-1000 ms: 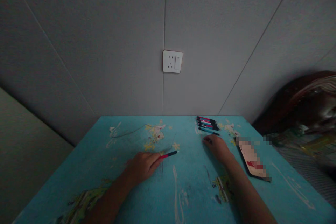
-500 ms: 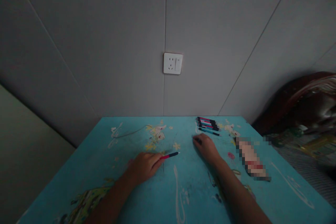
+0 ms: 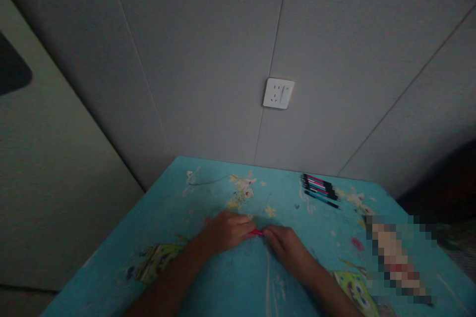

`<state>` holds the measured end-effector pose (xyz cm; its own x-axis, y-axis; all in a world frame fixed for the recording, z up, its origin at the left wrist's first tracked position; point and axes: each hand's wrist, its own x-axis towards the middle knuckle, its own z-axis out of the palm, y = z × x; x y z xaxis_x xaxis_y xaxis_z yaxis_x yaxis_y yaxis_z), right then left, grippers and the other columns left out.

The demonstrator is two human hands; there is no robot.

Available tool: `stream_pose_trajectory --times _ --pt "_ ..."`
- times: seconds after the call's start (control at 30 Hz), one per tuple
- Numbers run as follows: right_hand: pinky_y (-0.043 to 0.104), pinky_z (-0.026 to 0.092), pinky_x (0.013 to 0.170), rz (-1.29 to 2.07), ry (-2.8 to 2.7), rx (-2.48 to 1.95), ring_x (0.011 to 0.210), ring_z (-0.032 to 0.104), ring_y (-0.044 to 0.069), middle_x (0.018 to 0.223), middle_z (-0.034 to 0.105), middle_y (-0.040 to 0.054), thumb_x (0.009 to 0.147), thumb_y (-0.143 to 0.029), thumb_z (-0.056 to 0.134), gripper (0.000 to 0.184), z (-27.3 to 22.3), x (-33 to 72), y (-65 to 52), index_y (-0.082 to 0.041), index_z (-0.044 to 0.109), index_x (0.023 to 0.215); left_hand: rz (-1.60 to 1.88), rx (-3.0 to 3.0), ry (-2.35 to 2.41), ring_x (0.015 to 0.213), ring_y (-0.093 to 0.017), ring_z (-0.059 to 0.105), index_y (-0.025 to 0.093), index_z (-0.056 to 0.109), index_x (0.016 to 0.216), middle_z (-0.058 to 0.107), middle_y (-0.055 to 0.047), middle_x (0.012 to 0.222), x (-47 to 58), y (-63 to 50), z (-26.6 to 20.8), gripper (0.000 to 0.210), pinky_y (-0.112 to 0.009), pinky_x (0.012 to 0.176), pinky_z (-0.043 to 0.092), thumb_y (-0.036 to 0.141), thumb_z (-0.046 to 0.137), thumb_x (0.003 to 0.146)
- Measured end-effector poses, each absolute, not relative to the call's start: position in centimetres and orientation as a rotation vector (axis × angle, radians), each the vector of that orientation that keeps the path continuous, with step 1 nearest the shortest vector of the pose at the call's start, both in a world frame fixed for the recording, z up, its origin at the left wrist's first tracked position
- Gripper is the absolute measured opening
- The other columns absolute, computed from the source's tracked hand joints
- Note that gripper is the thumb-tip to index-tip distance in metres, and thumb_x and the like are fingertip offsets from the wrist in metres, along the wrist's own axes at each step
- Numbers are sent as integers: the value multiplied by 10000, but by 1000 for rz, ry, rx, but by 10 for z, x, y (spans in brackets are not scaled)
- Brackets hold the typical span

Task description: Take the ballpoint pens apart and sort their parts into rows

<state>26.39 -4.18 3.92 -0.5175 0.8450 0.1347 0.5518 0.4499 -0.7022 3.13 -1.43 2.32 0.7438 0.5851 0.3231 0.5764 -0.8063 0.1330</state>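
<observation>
Between my two hands, just above or on the blue patterned tabletop (image 3: 208, 297), is a pen with a red barrel (image 3: 257, 232). My left hand (image 3: 228, 230) is closed round one end of it. The fingers of my right hand (image 3: 288, 247) are pinched on the other end, so only a short red stretch shows. Farther back on the right lie several pens (image 3: 318, 185) side by side in a row, dark, red and blue. A blue pen (image 3: 322, 199) is nearest me in that row.
A grey panelled wall (image 3: 208, 84) with a white socket and switch plate (image 3: 278, 93) rises behind the table. A blurred-out long item (image 3: 396, 257) lies on the table's right side. A pale panel (image 3: 55, 158) stands at left.
My right hand has come left and taken hold of the pen's dark end, which stuck out bare before. My view has turned left and tilted. The row of pens looks the same.
</observation>
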Motion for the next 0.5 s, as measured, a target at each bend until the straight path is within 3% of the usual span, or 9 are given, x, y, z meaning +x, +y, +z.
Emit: stream_pose_trajectory --times 0.1,0.2,0.33,0.5 --pt "287 449 694 789 -2334 -1153 721 620 172 776 674 6 1033 -360 363 370 31 267 -40 -221 647 841 506 2928 919 705 -156 625 198 635 885 642 -18 766 31 -17 24 277 -267 634 432 380 458 996" --pt "339 426 776 487 -2440 -1131 790 610 208 824 682 41 1017 -329 424 285 27 271 -37 -220 673 928 509 2843 931 715 -159 644 199 635 880 672 -15 775 31 -17 26 273 -265 649 431 375 461 995" --pt "376 393 765 190 -2531 -1053 790 573 236 814 671 75 994 -291 476 221 30 270 -38 -220 686 997 501 2727 957 636 -156 638 194 647 815 665 -13 682 30 -17 28 376 -262 612 417 405 404 1010" --pt "396 426 797 331 -2436 -1086 870 586 254 930 677 81 982 -348 492 240 33 273 -38 -249 646 1137 534 2759 1010 649 -157 649 192 657 843 679 -19 709 28 -16 24 379 -262 620 424 418 402 1009"
